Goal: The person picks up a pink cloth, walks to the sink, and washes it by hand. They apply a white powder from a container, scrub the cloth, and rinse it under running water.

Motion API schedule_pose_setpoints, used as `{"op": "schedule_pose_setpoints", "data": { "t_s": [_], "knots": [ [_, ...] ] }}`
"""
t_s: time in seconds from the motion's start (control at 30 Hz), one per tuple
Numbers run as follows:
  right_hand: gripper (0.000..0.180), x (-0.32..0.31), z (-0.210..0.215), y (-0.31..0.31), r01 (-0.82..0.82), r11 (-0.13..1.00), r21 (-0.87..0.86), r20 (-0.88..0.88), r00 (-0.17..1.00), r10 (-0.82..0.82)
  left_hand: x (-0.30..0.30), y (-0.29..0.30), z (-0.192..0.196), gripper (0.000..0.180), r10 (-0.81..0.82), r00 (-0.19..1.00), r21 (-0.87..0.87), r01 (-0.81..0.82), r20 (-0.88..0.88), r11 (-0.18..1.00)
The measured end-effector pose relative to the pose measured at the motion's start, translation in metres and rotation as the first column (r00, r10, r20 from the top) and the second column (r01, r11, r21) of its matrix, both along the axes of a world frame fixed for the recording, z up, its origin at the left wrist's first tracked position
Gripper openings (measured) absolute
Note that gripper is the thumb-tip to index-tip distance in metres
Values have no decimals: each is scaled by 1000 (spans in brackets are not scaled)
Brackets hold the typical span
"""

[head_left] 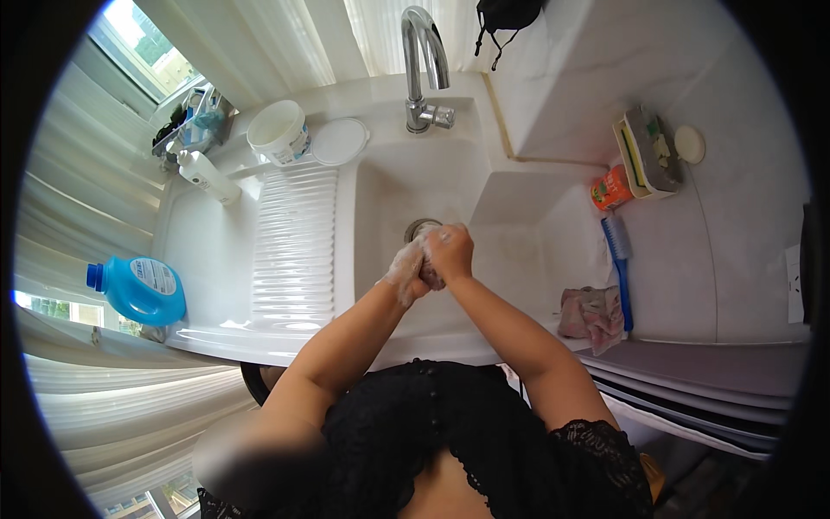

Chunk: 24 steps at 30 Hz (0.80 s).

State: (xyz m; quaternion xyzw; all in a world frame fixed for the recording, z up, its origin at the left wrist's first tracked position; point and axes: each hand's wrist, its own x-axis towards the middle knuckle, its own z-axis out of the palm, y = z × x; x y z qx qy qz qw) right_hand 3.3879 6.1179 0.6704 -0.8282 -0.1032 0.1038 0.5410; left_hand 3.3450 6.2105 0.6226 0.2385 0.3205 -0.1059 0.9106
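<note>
Over the basin of a white sink (389,186), my two hands meet, with white suds on them. My left hand (408,266) is lathered down to the wrist, its fingers partly covered by the other hand. Pressed against it, my right hand (451,253) is closed with bent fingers. Whether anything lies between the palms is hidden by foam and fingers. Just beyond the hands is the round drain (421,228). Behind the basin stands a chrome faucet (424,69), and no water stream shows from its spout.
A ribbed washboard (294,242) adjoins the basin on the left, with a white tub (278,131), a lid (340,141), a white bottle (207,177) and a blue detergent jug (143,290) around it. At right are a blue brush (618,268), a pinkish rag (591,315) and an orange container (611,188).
</note>
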Motion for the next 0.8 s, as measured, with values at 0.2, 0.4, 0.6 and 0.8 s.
{"op": "schedule_pose_setpoints", "data": {
  "t_s": [0.2,0.4,0.6,0.8],
  "knots": [
    [13,-40,22,3,-177,984,11,660,741,126,0,0,20,16,15,998,30,-14,-60,999],
    [8,-5,-21,4,-21,993,117,507,861,-41,2,2,14,19,76,997,-148,-76,-4,986],
    [7,-1,-16,-1,-254,966,-41,561,794,233,-3,-1,19,21,1,999,11,0,-47,1000],
    [13,-26,-2,2,-167,975,148,687,726,20,-3,9,32,21,-63,998,-71,63,15,995]
  ]
}}
